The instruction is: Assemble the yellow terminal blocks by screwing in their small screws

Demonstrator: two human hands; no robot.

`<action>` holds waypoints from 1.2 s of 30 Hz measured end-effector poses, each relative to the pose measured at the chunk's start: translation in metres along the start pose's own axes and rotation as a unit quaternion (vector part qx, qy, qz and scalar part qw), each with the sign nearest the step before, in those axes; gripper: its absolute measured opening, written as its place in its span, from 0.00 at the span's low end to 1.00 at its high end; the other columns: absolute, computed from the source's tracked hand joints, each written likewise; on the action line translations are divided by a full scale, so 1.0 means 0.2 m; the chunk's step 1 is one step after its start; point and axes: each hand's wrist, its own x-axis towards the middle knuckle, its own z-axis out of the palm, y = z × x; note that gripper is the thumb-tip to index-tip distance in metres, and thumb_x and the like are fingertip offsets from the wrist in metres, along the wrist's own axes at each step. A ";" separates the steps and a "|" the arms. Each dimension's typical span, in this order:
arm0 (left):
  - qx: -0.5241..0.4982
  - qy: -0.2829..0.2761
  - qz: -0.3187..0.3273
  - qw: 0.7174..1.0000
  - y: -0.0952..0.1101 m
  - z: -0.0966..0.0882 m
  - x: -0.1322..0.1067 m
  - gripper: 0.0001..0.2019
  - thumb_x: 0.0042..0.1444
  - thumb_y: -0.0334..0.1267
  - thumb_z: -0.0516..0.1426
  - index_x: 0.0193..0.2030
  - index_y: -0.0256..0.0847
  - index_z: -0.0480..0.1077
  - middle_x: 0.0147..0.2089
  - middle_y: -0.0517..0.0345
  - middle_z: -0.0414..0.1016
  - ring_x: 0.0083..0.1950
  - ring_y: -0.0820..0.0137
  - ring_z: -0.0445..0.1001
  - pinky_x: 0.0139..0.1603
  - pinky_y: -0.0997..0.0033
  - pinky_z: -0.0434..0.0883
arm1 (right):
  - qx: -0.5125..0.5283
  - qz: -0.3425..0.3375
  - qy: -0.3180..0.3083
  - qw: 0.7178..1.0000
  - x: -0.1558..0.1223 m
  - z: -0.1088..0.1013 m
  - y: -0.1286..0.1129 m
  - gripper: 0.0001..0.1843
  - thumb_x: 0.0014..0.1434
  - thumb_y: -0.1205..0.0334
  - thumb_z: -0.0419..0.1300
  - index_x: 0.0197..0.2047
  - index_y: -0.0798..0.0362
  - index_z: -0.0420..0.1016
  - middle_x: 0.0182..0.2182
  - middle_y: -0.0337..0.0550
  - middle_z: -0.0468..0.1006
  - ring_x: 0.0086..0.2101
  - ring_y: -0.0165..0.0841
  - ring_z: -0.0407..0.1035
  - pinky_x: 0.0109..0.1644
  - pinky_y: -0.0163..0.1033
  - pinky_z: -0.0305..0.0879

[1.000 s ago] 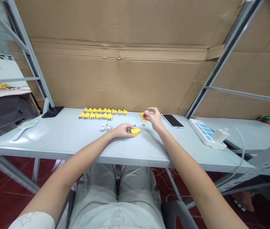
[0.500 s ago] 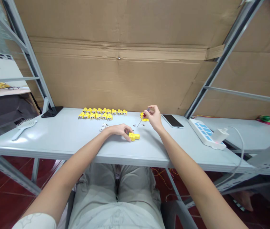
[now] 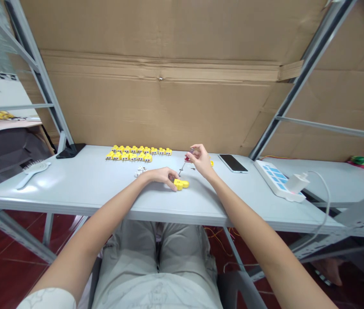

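My left hand (image 3: pixel 161 175) rests on the grey table (image 3: pixel 82 189), fingertips pinching a small yellow part (image 3: pixel 180 184) that lies flat on it. My right hand (image 3: pixel 200 160) is raised just right of it, fingers closed on a small screwdriver (image 3: pixel 183 164) with a red grip, tip slanting down toward the yellow part. Tiny loose screws (image 3: pixel 192 168) lie under that hand. Another yellow part (image 3: pixel 212 163) peeks out behind my right hand.
Two rows of several yellow parts (image 3: pixel 138 153) sit at the back, white pieces (image 3: pixel 139 171) near my left wrist. A phone (image 3: pixel 232 163), a white power strip (image 3: pixel 278 180) with plugged charger and a white hairbrush (image 3: pixel 32 173) also lie on the table. Cardboard backs it.
My left hand drew the yellow part slightly nearer. My right hand, with the screwdriver, moved left from the back yellow part toward the held one.
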 end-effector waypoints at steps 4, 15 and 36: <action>-0.002 -0.002 -0.001 1.000 0.00 0.00 0.00 0.23 0.37 0.45 0.69 0.42 0.39 0.78 0.32 0.61 0.71 0.35 0.70 0.66 0.36 0.74 0.59 | -0.009 0.002 -0.003 1.000 0.00 0.00 0.00 0.26 0.46 0.45 0.66 0.41 0.46 0.58 0.27 0.32 0.71 0.28 0.33 0.73 0.37 0.46 0.77; 0.021 0.114 -0.020 0.993 -0.03 0.02 0.01 0.25 0.41 0.50 0.66 0.44 0.36 0.77 0.34 0.56 0.75 0.35 0.68 0.70 0.36 0.73 0.62 | 0.025 0.008 0.071 0.997 0.03 -0.05 -0.03 0.26 0.47 0.44 0.65 0.42 0.46 0.57 0.28 0.34 0.73 0.32 0.35 0.75 0.38 0.46 0.76; 0.051 0.169 -0.019 0.984 -0.05 0.05 0.03 0.24 0.42 0.51 0.66 0.42 0.35 0.76 0.37 0.55 0.76 0.40 0.65 0.72 0.42 0.70 0.66 | 0.072 0.064 0.058 0.994 0.01 -0.03 -0.01 0.32 0.41 0.41 0.69 0.39 0.47 0.58 0.30 0.32 0.72 0.31 0.31 0.74 0.37 0.43 0.75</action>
